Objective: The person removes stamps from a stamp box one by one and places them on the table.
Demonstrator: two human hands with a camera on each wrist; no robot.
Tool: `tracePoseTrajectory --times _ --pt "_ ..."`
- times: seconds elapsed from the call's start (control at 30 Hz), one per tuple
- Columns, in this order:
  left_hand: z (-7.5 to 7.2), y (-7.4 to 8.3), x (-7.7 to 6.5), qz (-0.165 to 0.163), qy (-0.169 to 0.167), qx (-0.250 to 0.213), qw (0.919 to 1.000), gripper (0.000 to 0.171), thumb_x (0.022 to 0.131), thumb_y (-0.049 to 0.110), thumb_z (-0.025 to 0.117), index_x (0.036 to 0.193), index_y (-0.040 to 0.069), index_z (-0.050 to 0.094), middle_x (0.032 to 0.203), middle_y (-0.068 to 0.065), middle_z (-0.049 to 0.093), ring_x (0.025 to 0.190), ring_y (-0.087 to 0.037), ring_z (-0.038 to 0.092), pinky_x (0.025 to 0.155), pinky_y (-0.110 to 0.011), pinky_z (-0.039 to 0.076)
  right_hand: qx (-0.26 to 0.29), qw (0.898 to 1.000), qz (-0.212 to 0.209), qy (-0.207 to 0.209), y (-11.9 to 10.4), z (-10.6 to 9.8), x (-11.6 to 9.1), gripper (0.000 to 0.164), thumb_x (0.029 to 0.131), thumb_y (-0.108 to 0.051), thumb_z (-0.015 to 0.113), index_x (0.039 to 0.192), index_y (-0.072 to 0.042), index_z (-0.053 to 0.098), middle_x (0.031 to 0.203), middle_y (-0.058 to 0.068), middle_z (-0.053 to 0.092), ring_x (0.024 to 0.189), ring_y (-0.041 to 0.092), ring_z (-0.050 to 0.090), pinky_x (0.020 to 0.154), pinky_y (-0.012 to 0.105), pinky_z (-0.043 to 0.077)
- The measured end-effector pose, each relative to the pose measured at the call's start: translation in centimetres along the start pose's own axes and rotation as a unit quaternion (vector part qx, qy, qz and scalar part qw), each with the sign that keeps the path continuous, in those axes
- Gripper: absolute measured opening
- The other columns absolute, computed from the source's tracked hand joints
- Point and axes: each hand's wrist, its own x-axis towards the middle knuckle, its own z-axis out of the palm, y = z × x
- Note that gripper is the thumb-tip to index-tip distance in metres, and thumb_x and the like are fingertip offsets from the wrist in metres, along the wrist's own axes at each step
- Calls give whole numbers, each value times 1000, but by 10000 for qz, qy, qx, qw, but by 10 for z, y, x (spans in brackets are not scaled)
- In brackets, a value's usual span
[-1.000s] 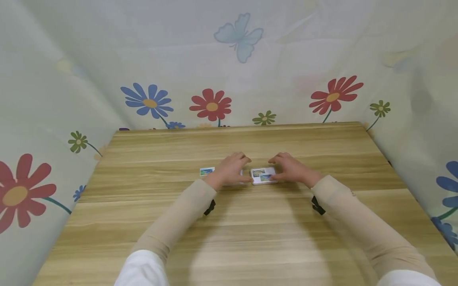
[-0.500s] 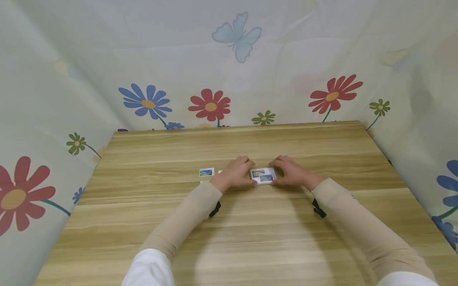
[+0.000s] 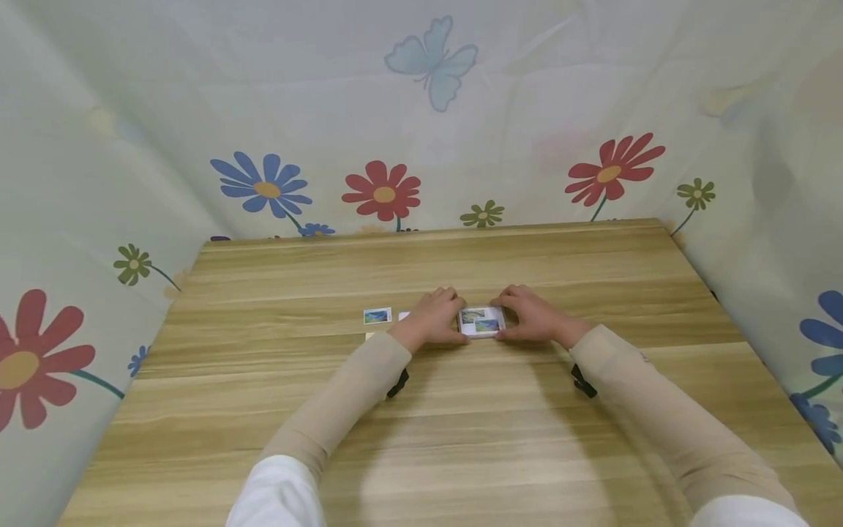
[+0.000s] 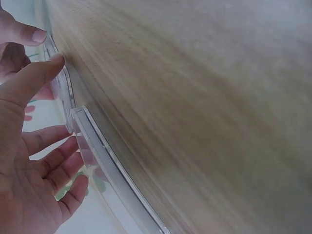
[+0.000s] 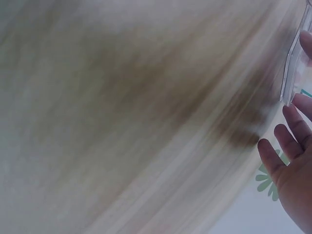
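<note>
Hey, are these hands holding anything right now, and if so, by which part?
Yes, a clear flat case: the left hand grips its left end and the right hand its right end, thumbs at the near corners.

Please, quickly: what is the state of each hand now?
Left hand: holding the clear case by its left end.
Right hand: holding its right end.

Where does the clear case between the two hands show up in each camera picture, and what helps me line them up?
Head: the clear case sits just right of and below centre, between the left hand and right hand.
Left wrist: upper left, edge-on, above a second clear case.
Right wrist: top right, edge-on, cut off by the picture's edge.
Shared landmark: the right hand, in all three.
</note>
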Motion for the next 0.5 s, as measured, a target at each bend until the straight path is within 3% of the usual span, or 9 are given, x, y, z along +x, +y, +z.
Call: tracePoseTrajectory --times 0.5 --pt "0 3 6 105 3 -82 9999 67 80 41 72 132 6 51 123 -8 51 106 -20 47 92 -36 43 -234 9997 35 -2 -6 0 7 53 72 -22 79 115 2 59 114 16 57 104 29 49 92 45 43"
